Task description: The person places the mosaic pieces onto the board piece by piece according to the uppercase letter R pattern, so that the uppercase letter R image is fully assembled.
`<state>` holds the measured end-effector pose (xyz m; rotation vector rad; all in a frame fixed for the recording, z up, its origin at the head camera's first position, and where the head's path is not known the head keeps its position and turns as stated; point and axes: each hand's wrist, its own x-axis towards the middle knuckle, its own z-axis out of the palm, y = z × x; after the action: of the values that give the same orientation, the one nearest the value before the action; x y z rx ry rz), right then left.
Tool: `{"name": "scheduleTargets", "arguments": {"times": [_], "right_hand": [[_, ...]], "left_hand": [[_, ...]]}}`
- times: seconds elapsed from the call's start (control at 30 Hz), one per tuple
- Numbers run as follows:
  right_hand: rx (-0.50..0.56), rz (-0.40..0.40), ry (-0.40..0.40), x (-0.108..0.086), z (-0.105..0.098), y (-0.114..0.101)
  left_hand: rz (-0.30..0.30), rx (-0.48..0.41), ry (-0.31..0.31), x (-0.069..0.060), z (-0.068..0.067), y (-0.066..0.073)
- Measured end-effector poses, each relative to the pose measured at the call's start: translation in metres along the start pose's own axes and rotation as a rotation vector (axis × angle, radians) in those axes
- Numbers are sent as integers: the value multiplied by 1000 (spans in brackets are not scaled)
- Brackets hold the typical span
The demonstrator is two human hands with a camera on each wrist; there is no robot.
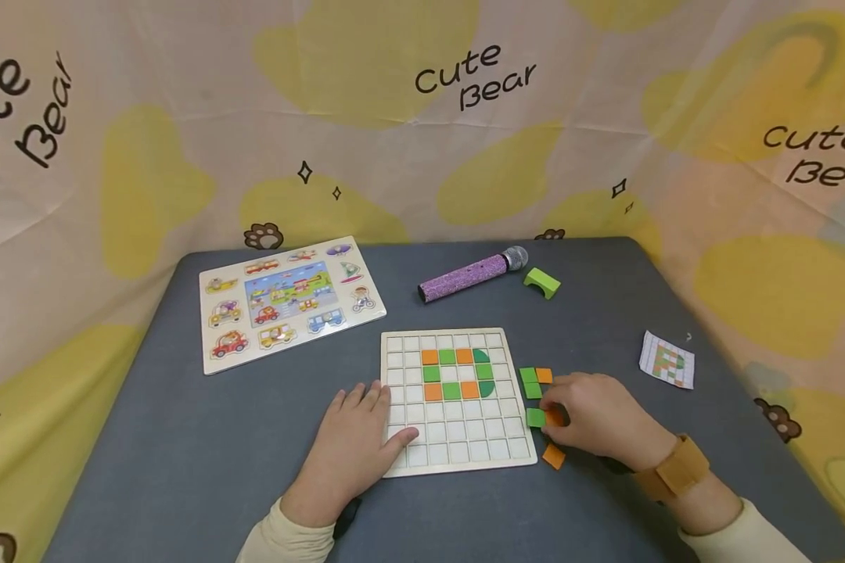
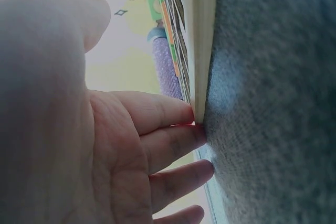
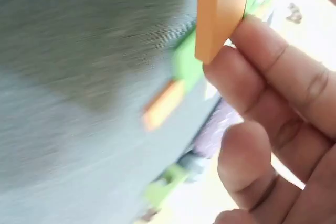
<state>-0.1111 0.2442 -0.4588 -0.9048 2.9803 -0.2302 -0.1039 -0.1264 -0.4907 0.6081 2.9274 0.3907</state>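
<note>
Two hands work well apart at a square grid board lying flat on the grey counter. The left hand has its fingers straight, fingertips touching the left edge of the grid board, with the thumb over its lower left cells; it grasps nothing. The right hand pinches an orange tile just beyond the board's right edge, next to a green tile. Two more green tiles and another orange one lie just above, and a loose orange tile sits below. On the board, ten tiles form a ring around two bare cells: squares in orange and green, with two dark green curved pieces at the right corners. Behind stand out a vehicle puzzle, a purple glittery microphone and a green arch block; a pattern card lies far right.
</note>
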Motion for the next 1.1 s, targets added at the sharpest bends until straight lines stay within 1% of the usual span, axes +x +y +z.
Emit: {"name": "scheduleTargets", "arguments": {"times": [0.13,0.27,0.37,0.43,0.53,0.63,0.83,1.1], "right_hand": [[-33,-62,8,32,-6,-29],[-68,-113,-17,66,0,-58],[-97,-124,-39,84,6,-74],[-106,-127,-51,92,10,-80],[-103,-110,-77,97,13,-86],[-110,-98,-89,96,15,-87],[-117,-126,-48,92,19,-84],[-36,-176,6,91,26,-83]], "left_hand": [[1,2,18,1,2,-1],[13,8,40,3,6,0],[19,13,45,4,6,2],[25,9,48,4,6,3],[31,16,43,5,5,6],[36,20,43,6,4,8],[18,35,35,4,2,7],[-19,37,19,-2,1,1]]}}
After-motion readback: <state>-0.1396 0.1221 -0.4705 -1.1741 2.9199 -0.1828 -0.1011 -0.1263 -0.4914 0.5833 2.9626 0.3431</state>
